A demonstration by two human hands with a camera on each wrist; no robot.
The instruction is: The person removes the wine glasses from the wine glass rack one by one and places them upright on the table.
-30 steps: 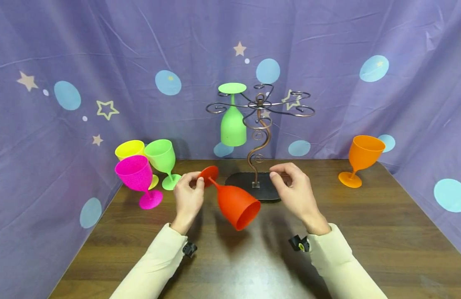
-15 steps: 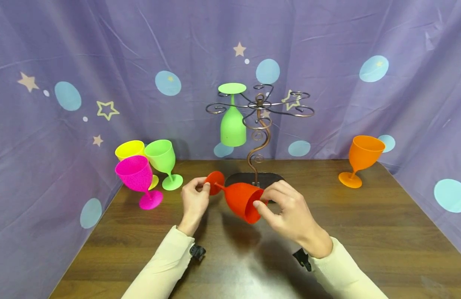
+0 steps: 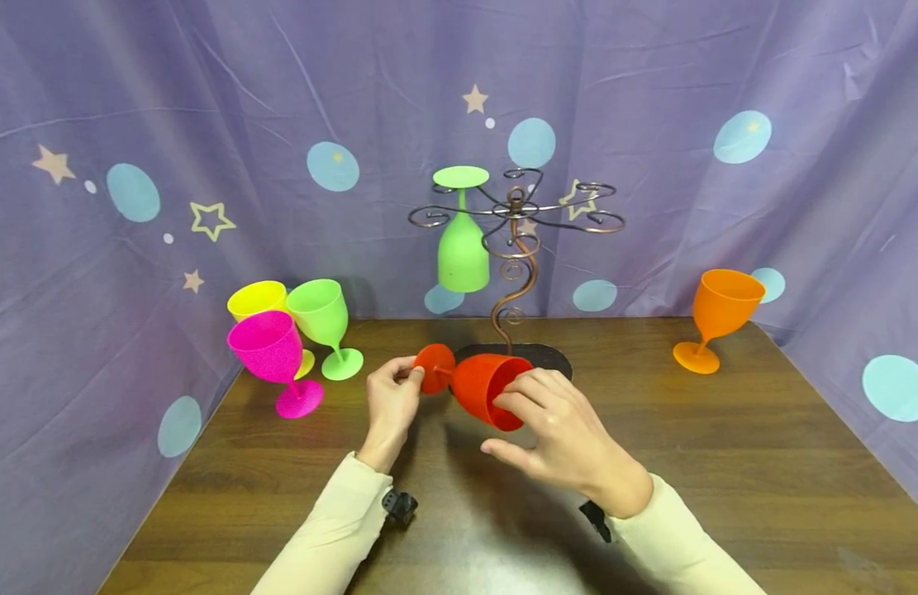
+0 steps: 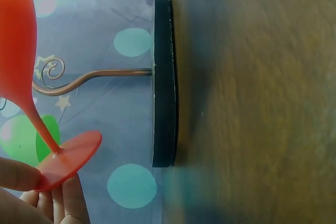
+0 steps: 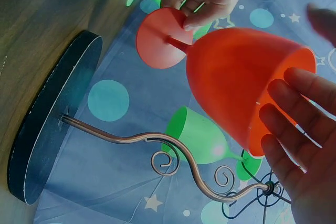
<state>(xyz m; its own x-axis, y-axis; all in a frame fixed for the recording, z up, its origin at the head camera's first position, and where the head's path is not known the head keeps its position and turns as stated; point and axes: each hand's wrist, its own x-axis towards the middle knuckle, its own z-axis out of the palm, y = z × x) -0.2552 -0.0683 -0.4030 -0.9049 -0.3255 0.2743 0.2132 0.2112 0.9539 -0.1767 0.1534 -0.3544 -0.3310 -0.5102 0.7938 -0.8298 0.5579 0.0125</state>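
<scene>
A red goblet lies on its side in the air over the table, its mouth turned to the right. My left hand pinches the edge of its round foot between thumb and fingers, as the left wrist view shows at the foot. At the mouth, my right hand has its fingers extended right at the rim, the thumb held apart below. In the right wrist view those fingers overlap the opening of the goblet. Behind stands a metal stemware rack, with a green goblet hanging upside down from one arm.
The rack's black base rests on the wooden table. Upright at the left are a yellow goblet, a magenta goblet and another green goblet. An orange goblet stands far right, before a purple curtain.
The red goblet has swung from tilted downward to nearly level and shifted right with my left hand. My right hand has come left to the goblet's mouth, its thumb spreading away from the fingers.
</scene>
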